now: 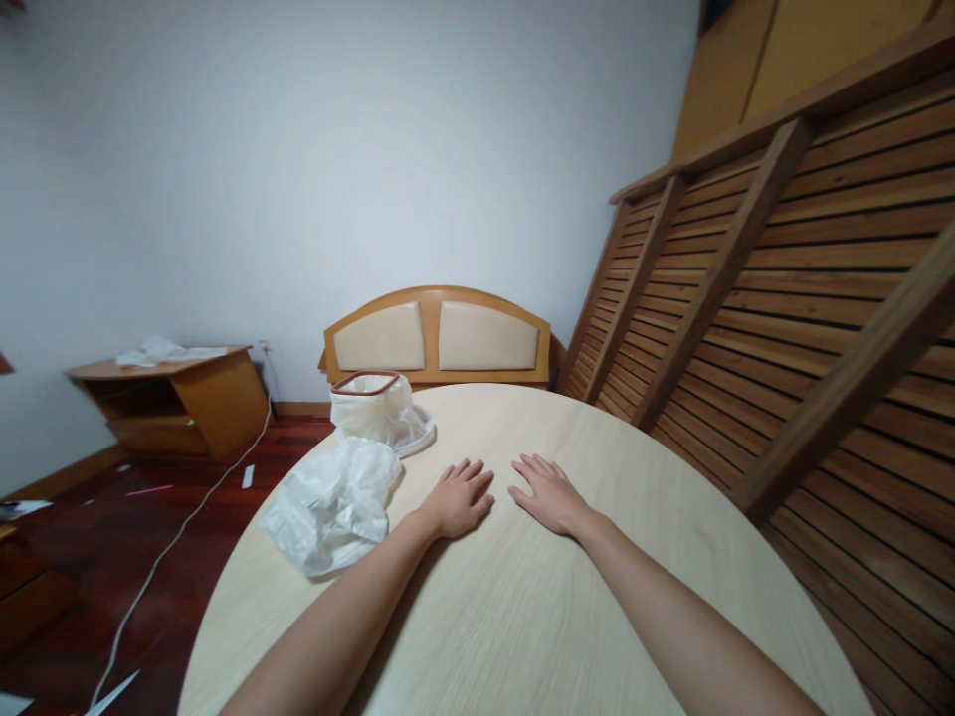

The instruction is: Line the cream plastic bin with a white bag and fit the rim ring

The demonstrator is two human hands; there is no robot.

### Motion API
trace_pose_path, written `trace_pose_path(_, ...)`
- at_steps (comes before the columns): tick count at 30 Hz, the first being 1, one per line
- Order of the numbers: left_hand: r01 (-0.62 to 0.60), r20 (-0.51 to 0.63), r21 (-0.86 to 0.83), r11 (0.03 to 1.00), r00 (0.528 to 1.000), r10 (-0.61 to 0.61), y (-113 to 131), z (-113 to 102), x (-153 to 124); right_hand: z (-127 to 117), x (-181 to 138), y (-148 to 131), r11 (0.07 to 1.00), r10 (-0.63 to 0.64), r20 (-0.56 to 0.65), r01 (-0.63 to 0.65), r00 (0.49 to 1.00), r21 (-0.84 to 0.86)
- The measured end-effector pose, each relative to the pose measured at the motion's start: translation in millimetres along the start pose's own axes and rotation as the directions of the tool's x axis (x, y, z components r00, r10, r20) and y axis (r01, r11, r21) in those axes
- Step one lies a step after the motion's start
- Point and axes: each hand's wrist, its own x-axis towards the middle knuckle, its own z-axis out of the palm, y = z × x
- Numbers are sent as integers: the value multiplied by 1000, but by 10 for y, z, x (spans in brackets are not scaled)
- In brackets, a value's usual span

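My left hand (459, 497) lies flat, palm down, on the round pale wooden table (522, 597), fingers stretched out and holding nothing. My right hand (548, 492) rests flat beside it, a short gap between them, also empty. To the left of my left hand lies a crumpled white plastic bag (335, 507). Behind the bag stands a small bin (377, 403) with a red-brown rim, lined with a white plastic bag, near the table's far left edge.
A wooden headboard (440, 338) with beige panels leans on the white wall beyond the table. A slatted wooden frame (783, 298) stands along the right. A low wooden cabinet (179, 398) sits at left on the dark red floor, with a white cable (186, 517) trailing.
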Motion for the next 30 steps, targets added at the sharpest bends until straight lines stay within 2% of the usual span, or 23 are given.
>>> trace_pose_path(14, -31, -17, 44, 999, 999, 32, -26, 47, 7, 37, 12, 6, 1000, 18, 15, -18, 1000, -11)
trace_pose_path(24, -33, -34, 42, 999, 999, 35, -28, 52, -8, 3, -37, -18, 999, 7, 90, -4, 996, -33)
trace_pose_path(30, -31, -37, 53, 998, 999, 33, -34, 69, 8, 24, -44, 36, 999, -42, 29, 42, 999, -7)
